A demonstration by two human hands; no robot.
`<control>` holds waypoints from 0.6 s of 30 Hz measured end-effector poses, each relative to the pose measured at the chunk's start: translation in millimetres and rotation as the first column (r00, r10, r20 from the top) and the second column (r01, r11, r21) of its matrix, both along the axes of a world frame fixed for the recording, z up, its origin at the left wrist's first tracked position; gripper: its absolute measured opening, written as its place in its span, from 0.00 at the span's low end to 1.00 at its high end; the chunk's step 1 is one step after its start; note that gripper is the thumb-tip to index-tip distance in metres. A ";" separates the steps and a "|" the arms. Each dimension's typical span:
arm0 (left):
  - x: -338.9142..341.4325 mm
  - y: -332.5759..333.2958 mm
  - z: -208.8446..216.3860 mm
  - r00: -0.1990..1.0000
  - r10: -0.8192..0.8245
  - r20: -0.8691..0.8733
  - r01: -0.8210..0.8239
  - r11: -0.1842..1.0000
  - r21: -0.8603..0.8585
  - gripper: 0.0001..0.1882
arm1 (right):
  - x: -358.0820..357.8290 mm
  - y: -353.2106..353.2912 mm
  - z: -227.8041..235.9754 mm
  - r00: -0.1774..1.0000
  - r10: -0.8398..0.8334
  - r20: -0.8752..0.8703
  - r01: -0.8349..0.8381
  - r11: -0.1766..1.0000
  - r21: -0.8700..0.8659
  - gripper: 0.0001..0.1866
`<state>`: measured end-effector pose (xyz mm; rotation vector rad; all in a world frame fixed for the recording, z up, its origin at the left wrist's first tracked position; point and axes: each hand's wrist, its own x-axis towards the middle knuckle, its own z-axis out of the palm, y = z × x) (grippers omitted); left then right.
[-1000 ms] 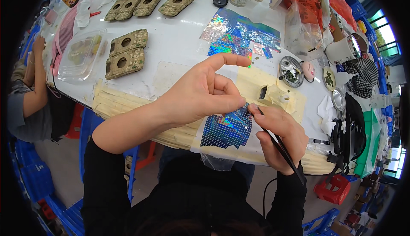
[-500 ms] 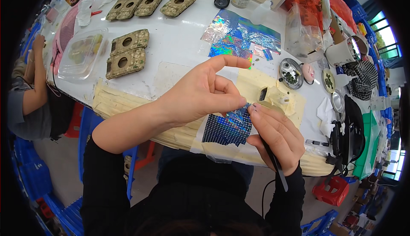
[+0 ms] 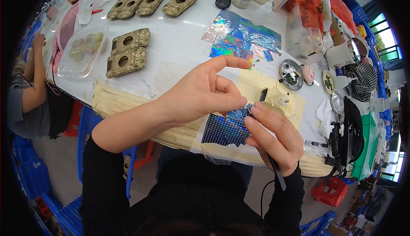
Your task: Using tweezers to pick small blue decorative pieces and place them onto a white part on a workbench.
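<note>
My left hand (image 3: 200,91) pinches the upper edge of a small piece of shiny blue film (image 3: 237,114) between thumb and a finger, its index finger stretched out above. In my right hand (image 3: 276,136) is a dark pair of tweezers (image 3: 277,172); its flat end sticks out below the palm and its tip meets the film by my left fingertips. Whether the tweezers grip the film I cannot tell. Right beneath lies a dark blue dotted sheet (image 3: 218,132) at the table's front edge, partly covered by the film and my right fingers.
Camouflage tank hulls (image 3: 127,60) with round holes stand at left and far left. Iridescent film sheets (image 3: 239,33) lie beyond my hands. To the right are a round metal dish (image 3: 291,74) with small green parts, a tape-covered block (image 3: 279,100) and a black bag (image 3: 352,129).
My right fingers have shifted slightly, the fingertips spreading a little apart around the tweezers near the film. My left hand has hardly moved. The view has tilted very slightly.
</note>
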<state>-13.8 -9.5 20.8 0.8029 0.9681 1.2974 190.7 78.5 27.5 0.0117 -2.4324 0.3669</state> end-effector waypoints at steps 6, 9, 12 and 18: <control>0.3 -0.8 1.0 1.000 0.005 -0.005 -0.005 1.000 0.002 0.35 | -0.1 0.6 0.3 1.000 0.007 -0.016 -0.008 0.998 -0.061 0.18; 0.7 -0.6 2.2 1.000 0.004 -0.023 -0.004 1.000 0.000 0.35 | 2.5 1.0 1.3 0.999 0.006 -0.040 -0.011 0.991 -0.134 0.17; -1.6 0.9 4.4 0.999 0.000 -0.048 0.000 1.000 0.007 0.34 | 12.4 0.3 1.2 0.999 -0.028 -0.031 0.021 0.983 -0.183 0.17; -7.8 0.1 2.2 0.991 0.072 -0.116 -0.066 0.996 0.057 0.34 | 42.0 -2.1 -18.1 0.978 -0.151 0.146 0.183 0.954 -0.239 0.22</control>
